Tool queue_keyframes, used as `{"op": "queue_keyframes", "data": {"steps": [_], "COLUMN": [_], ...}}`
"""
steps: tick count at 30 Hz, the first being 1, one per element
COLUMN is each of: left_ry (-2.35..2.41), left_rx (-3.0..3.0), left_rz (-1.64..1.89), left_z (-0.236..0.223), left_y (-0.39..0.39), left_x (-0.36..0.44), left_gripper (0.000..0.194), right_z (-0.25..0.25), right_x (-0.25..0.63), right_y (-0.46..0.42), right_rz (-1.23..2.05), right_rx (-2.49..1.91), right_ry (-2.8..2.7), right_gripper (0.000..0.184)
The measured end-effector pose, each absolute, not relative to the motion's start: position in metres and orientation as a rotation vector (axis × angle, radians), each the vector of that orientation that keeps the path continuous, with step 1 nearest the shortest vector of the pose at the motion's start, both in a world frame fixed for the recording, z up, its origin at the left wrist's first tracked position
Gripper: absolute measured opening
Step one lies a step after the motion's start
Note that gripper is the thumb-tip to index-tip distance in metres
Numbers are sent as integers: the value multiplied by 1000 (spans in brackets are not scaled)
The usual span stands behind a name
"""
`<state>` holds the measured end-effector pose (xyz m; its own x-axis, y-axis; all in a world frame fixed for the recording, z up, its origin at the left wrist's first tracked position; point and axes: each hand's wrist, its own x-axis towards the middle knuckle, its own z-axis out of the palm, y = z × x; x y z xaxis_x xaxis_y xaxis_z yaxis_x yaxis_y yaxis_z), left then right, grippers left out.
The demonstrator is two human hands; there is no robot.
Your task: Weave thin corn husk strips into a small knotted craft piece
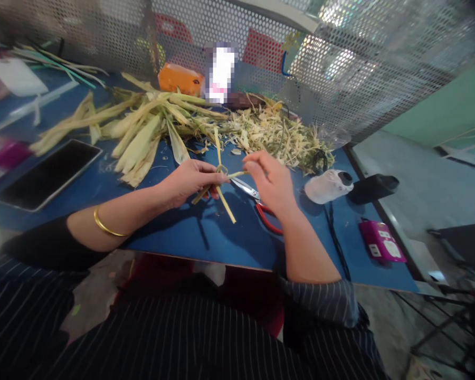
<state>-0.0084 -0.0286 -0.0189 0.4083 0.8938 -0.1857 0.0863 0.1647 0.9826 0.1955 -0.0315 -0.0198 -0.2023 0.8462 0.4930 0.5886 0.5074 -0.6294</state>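
My left hand [193,182] pinches a small crossing of folded corn husk strips [226,205], whose ends stick out upward, toward me and to the sides. One pale strip reaches right to my right hand [272,182]; its curled fingers are at that end, and the grip is partly hidden. Beneath my right hand lie scissors with red handles [266,220], their metal blades pointing toward the left hand. Dried corn husks [142,138] are piled behind my left hand. Shredded husk bits [275,129] form a heap behind the right one.
A smartphone [49,174] lies at left on the blue table [237,250]. To the right are a white spool [328,186], a black spool [374,188] and a purple box [382,241]. An orange packet [180,79] stands by the perforated metal screen [198,24] at the back.
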Motion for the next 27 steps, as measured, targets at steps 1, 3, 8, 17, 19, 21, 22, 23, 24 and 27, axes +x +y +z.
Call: {"op": "queue_keyframes", "data": {"steps": [1,3,8,17,19,21,22,23,24,27], "left_ry": [1007,1000,1004,1042,992,963,961,963,966,979], "left_rx": [1280,1294,1266,936,930,931,924,916,912,952], "left_rz": [752,751,739,948,954,950,944,934,917,858], "left_z": [-19,-20,-25,-34,-38,-41,-42,-42,-42,-39], "left_y": [-27,-26,-25,-18,-19,-21,-22,-22,-23,-21], "left_x": [-9,-9,-7,-4,-1,2,2,3,3,0], "left_gripper": [22,23,20,19,19,21,22,22,23,23], "right_z": [-19,-20,-32,-24,-28,-33,-36,-39,-40,-43], "right_x": [196,194,190,174,164,157,154,153,152,154], "right_y": [-33,-33,-30,-64,-66,-64,-62,-60,-58,-56], "right_rz": [312,205,-9,-666,-728,-774,-791,-802,-809,-781], "right_rx": [-1171,-1136,-1207,-828,-788,-828,-845,-854,-851,-846], "right_ry": [-2073,-2282,-2245,-2232,-2494,-2612,-2630,-2634,-2636,-2603], "right_gripper": [20,19,19,18,22,25,26,26,27,28]}}
